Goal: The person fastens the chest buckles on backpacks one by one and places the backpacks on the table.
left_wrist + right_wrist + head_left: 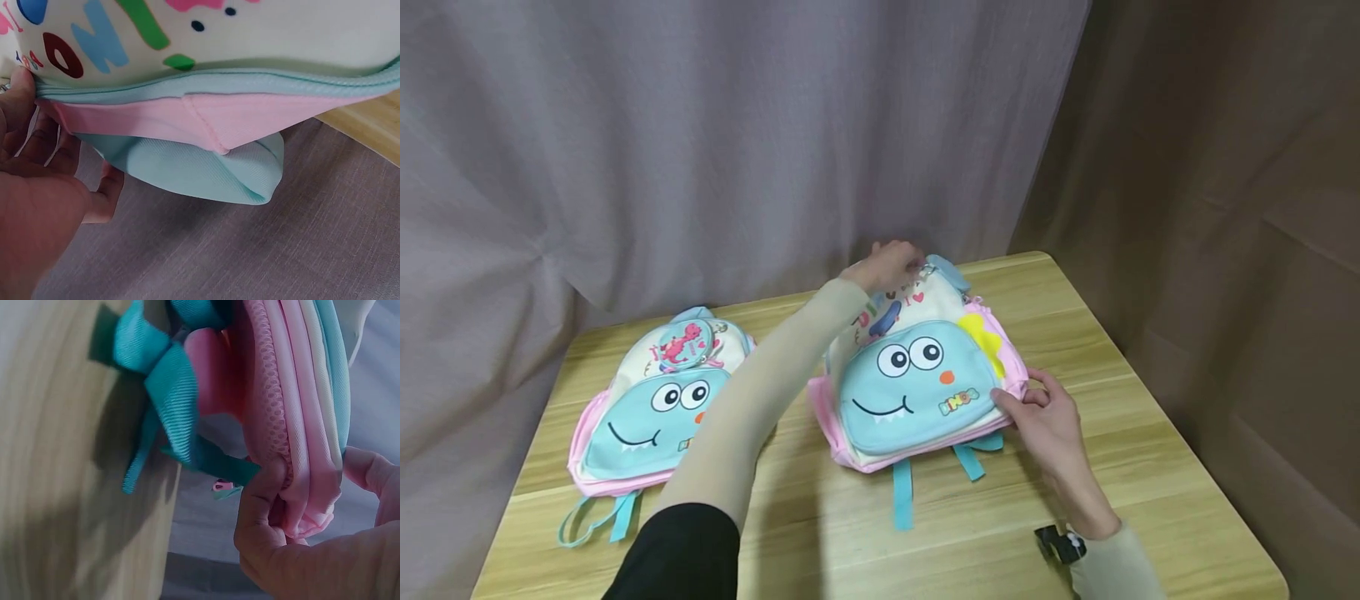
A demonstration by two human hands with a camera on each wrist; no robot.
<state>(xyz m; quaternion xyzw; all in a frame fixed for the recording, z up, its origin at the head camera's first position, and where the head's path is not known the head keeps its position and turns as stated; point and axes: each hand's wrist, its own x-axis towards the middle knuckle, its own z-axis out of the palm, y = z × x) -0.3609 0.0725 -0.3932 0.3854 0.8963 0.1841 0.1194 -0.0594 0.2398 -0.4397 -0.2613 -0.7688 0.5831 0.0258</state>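
A child's backpack [917, 392] with a blue cartoon face, white top and pink sides lies tilted on the table. At its top edge, my left hand [891, 262] grips the fabric by the zipper, thumb on the printed front and fingers behind, as the left wrist view shows. My right hand [1048, 417] pinches the lower right corner; in the right wrist view that pink corner [303, 487] sits between thumb and fingers, lifted off the wood. Teal straps [175, 394] dangle beneath it. A light blue flap [194, 169] hangs past the top edge.
A matching backpack [651, 425] lies on the left of the wooden table [1150, 500], partly behind my left forearm. It bears a round pink-dinosaur charm [687, 343]. Grey curtain [737, 150] hangs behind the table, and brown cloth [1247, 250] along its right side.
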